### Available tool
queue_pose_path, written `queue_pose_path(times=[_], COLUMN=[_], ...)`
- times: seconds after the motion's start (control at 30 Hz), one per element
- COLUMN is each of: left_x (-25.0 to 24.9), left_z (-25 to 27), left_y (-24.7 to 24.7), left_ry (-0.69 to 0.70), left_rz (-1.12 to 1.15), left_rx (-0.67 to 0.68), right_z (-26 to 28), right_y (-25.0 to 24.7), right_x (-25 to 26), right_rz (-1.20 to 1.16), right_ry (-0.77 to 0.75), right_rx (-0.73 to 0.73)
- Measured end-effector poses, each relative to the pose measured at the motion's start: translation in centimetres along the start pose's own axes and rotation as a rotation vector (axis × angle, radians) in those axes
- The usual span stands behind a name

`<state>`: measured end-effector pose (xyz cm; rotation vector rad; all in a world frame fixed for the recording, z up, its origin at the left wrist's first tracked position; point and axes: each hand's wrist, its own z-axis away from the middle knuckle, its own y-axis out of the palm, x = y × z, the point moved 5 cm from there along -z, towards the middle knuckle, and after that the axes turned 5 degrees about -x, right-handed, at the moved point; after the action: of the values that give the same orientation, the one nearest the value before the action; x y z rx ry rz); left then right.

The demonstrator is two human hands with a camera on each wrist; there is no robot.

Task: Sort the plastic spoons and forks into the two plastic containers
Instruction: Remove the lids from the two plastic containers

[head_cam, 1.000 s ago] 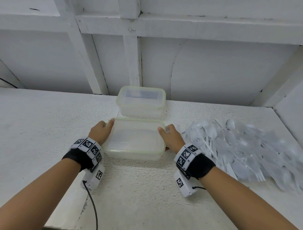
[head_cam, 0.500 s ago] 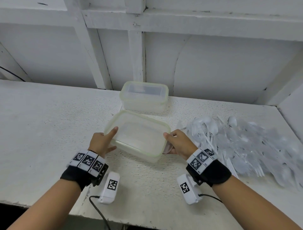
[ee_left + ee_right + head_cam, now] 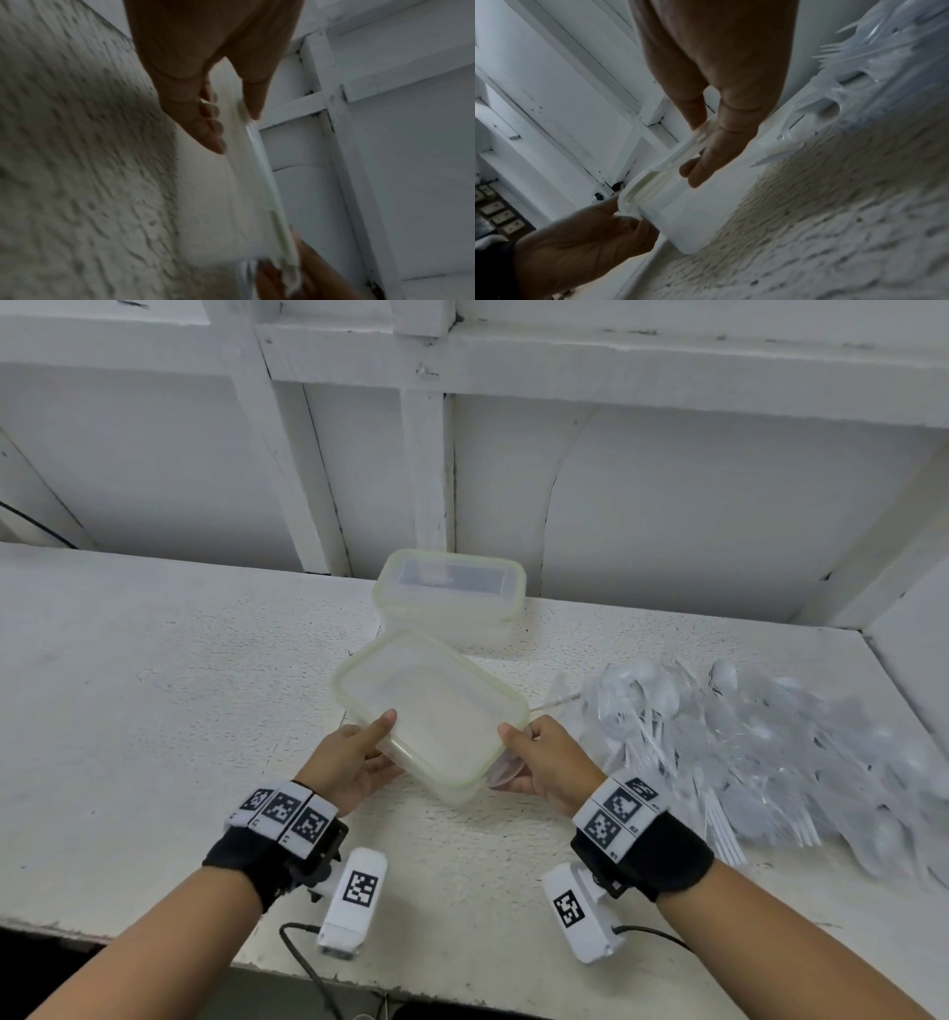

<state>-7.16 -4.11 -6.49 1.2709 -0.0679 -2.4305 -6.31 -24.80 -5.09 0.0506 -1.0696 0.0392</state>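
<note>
While cutlery pile (image 3: 760,762) lies beside, left hand (image 3: 349,762) and right hand (image 3: 552,765) grip tilted near container (image 3: 431,711), fingers curled round rim, above bench (image 3: 154,685).

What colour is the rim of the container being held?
Pale green rim, clearest in the head view.

We see two clear plastic containers with pale green rims — the near container (image 3: 436,711) is tilted and turned askew, lifted off the surface, just in front of the far container (image 3: 452,588), which sits flat. Right of the near container lies a heap of clear spoons and forks (image 3: 744,752) — tangled together.
</note>
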Motion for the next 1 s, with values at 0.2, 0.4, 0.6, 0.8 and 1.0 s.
queue_pose_path(times=[0.2,0.4,0.6,0.8,1.0], left_x=[-0.4,-1.4,-2.9,-3.3,-3.2], left_z=[-0.1,-0.3,-0.9,-1.3,-1.1], left_y=[0.1,-1.0,-4.0,-4.4,-4.5], left_ry=[0.081,0.049,-0.052,-0.053,-0.071], left_rz=[-0.014,-0.145,-0.383,-0.44,-0.461], left_rx=[0.058,0.074,0.142,0.151,0.122], right_z=[-0.2,-1.0,-4.4,-5.5,-6.2], right_y=[0.0,-1.8,0.1,2.6,2.8], right_x=[-0.1,2.9,4.8,3.2,2.3], right_rz=[0.051,0.594,0.609,0.261,0.163], right_ry=[0.042,-0.031,-0.043,0.158,0.281], right_rx=[0.011,-0.087,0.046,0.21,0.281])
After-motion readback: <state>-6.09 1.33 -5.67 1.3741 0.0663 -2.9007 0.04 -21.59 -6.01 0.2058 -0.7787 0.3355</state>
